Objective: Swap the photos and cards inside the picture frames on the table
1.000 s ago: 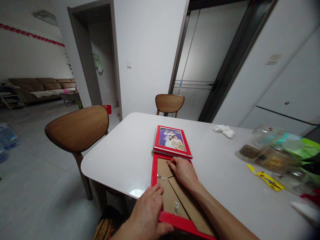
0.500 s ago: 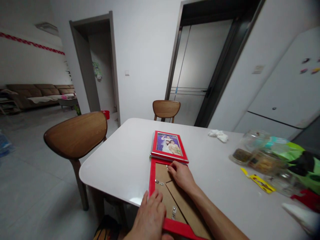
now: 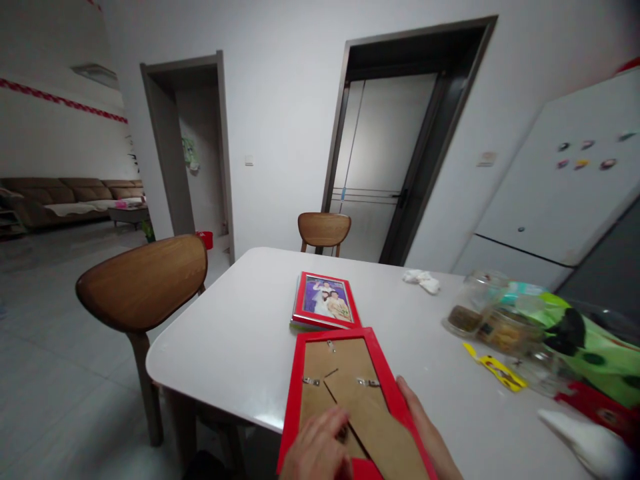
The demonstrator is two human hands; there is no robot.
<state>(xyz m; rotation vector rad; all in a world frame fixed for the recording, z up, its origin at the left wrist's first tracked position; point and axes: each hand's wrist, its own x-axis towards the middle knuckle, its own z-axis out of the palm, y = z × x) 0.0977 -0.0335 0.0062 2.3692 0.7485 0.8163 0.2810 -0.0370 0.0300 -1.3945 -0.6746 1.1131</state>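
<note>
A red picture frame (image 3: 295, 373) lies face down at the near table edge, its brown backing board (image 3: 345, 360) and metal clips showing. My left hand (image 3: 323, 443) rests over the lower left of the backing, fingers bent near the bottom clip; whether it grips anything is hidden. Along the frame's right side is my right hand (image 3: 417, 413), holding that edge, with most fingers hidden beneath or behind it. Just beyond stands a stack topped by a red-framed photo (image 3: 327, 300) of people in wedding clothes, face up.
On the white table (image 3: 220, 333) at right are glass jars (image 3: 467, 313), a yellow packet (image 3: 503, 373), a green bag (image 3: 595, 347) and a white nozzle-like object (image 3: 575, 433). Crumpled tissue (image 3: 423, 280) lies farther back. Wooden chairs (image 3: 145, 283) stand left and behind.
My right hand has left the top clip for the frame's right edge. My left hand has moved from the left edge onto the lower backing. The view has tilted up slightly.
</note>
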